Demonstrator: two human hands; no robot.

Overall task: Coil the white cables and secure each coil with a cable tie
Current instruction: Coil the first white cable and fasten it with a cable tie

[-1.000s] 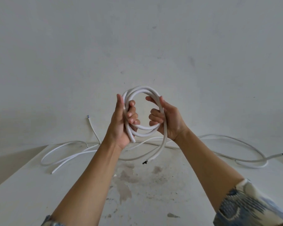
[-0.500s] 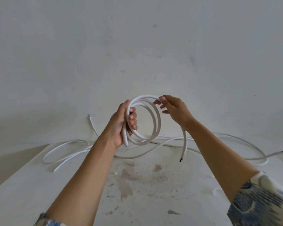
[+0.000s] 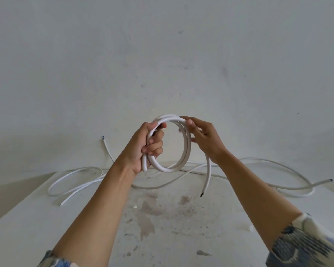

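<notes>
Head view, frame centre: left hand (image 3: 145, 149) grips white cable coil (image 3: 188, 151) at its left side, right hand (image 3: 204, 139) pinches its upper right, short tail (image 3: 207, 176) hangs loose. No tie visible, other white cables (image 3: 320, 183) lie uncoiled on table (image 3: 181, 247), so task looks early

Coil (image 3: 169, 169) is up over the surface (image 3: 104, 237), left hand (image 3: 147, 145) on its left side, right hand (image 3: 204, 139) top right, tail end (image 3: 208, 174) dangling below. Loose cables (image 3: 81, 193) sprawl behind, along the wall (image 3: 162, 54).
</notes>
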